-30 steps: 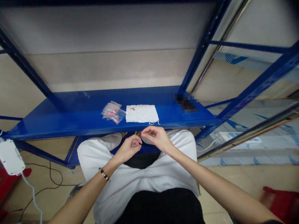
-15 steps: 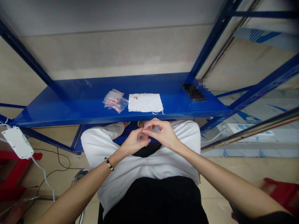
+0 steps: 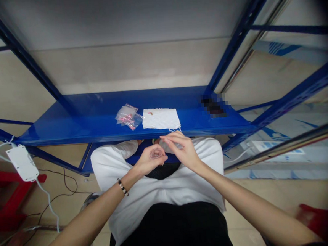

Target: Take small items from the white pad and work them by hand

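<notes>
While my left hand (image 3: 151, 159) cups a small clear plastic bag (image 3: 156, 153) mid-frame, my right hand (image 3: 183, 150) pinches its edge; it looks light, limp and slippery, so the rim seems the best hold.

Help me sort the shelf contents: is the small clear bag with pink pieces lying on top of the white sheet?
No, the clear bag lies on the blue shelf just left of the white sheet, not on it.

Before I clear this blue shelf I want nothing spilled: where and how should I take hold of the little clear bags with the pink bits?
Probably pinch the clear bags at their upper corner, farthest from the shelf edge, where the plastic looks flat and free of contents. Come from the front left, since the white sheet lies close on their right. The pink pieces sit toward the near end, so lifting that far corner should keep them at the bottom.
</notes>
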{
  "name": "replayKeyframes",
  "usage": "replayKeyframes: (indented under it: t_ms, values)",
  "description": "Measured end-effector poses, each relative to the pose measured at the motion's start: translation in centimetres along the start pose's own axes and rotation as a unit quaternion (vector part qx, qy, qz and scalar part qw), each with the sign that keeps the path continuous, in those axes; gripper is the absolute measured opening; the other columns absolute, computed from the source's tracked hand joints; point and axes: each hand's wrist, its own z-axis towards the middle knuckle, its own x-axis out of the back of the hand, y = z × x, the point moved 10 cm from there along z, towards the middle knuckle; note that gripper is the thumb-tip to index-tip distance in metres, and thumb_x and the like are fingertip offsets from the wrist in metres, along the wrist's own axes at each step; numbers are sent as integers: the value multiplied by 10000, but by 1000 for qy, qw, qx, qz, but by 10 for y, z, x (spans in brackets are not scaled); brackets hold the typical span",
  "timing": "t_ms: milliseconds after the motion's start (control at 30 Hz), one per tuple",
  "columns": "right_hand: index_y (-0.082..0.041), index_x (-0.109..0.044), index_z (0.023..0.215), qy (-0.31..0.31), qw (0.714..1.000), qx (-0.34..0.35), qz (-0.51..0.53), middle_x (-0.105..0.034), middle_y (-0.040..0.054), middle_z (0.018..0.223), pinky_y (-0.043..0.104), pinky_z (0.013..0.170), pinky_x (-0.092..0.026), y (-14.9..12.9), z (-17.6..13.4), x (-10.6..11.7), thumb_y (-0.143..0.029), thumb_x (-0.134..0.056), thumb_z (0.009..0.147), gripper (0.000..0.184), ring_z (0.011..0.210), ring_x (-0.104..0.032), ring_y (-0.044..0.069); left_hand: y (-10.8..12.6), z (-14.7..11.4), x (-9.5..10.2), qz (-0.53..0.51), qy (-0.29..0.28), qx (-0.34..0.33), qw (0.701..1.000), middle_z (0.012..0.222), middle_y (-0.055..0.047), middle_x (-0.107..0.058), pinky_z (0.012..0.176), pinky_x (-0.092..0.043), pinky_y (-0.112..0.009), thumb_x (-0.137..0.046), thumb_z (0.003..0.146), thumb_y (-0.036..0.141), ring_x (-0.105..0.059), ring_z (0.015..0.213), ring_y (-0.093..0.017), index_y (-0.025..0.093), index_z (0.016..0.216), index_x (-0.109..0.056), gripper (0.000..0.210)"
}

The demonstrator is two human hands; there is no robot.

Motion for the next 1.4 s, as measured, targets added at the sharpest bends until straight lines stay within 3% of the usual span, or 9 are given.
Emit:
replayKeyframes:
  t_ms: [133, 200, 333, 533, 700, 800, 1000, 1400]
  values:
    - [-250, -719, 1106, 36, 997, 6, -61, -690, 57, 965, 388, 857, -474, 23, 25, 15, -291, -535, 974, 230, 939, -602, 223, 7, 1, 1, 22, -4, -12, 1000, 633, 12, -566, 565, -389, -220, -737, 781, 366, -512, 551, -88, 154, 794, -541, 289]
    - [-238, -699, 1153, 17, 994, 34, -107, -673, 70, 998, 391, 886, -457, 26, 49, 11, -285, -522, 978, 253, 968, -582, 228, 11, 1, 3, 37, -4, -26, 999, 632, 17, -555, 583, -384, -223, -724, 796, 353, -505, 559, -86, 153, 796, -542, 271]
    - [-227, -703, 1177, -82, 968, 77, -224, -658, 92, 1062, 393, 915, -415, 39, 107, -20, -254, -552, 956, 268, 995, -538, 239, 15, 0, 5, 71, -2, -42, 997, 635, 22, -543, 585, -342, -223, -708, 812, 309, -472, 575, -84, 155, 803, -548, 223]
    - [-200, -766, 991, -160, 937, 29, -308, -676, 108, 1030, 332, 841, -390, 81, 169, -59, -201, -614, 909, 173, 983, -531, 239, 10, 5, 13, 61, 15, -23, 998, 592, 30, -530, 569, -324, -231, -712, 812, 318, -461, 550, -91, 171, 796, -545, 223]
    - [-195, -759, 882, -156, 929, 19, -335, -678, 105, 961, 323, 791, -375, 89, 168, -70, -203, -612, 904, 148, 946, -523, 243, 5, 8, 21, 6, 29, -17, 999, 584, 19, -570, 521, -343, -218, -748, 783, 381, -483, 508, -89, 175, 802, -553, 284]
    - [-188, -752, 877, -154, 924, 17, -348, -669, 110, 953, 332, 795, -370, 89, 162, -71, -200, -578, 920, 180, 961, -508, 251, 4, 7, 26, -78, 46, -8, 996, 578, 17, -571, 472, -337, -206, -740, 785, 417, -487, 495, -97, 177, 827, -551, 309]
    - [-150, -737, 922, -152, 923, 24, -353, -659, 130, 989, 359, 832, -359, 88, 156, -73, -131, -499, 929, 239, 989, -493, 260, 7, 6, 28, -287, 45, 9, 957, 588, 28, -521, 446, -355, -212, -595, 869, 440, -503, 526, -124, 196, 853, -515, 257]
    - [-132, -710, 989, -157, 936, 56, -310, -675, 131, 1016, 351, 872, -353, 92, 154, -79, -99, -461, 920, 260, 971, -538, 252, 12, 4, 33, -311, 43, 12, 949, 612, 24, -507, 515, -393, -229, -589, 854, 412, -508, 553, -115, 182, 843, -539, 235]
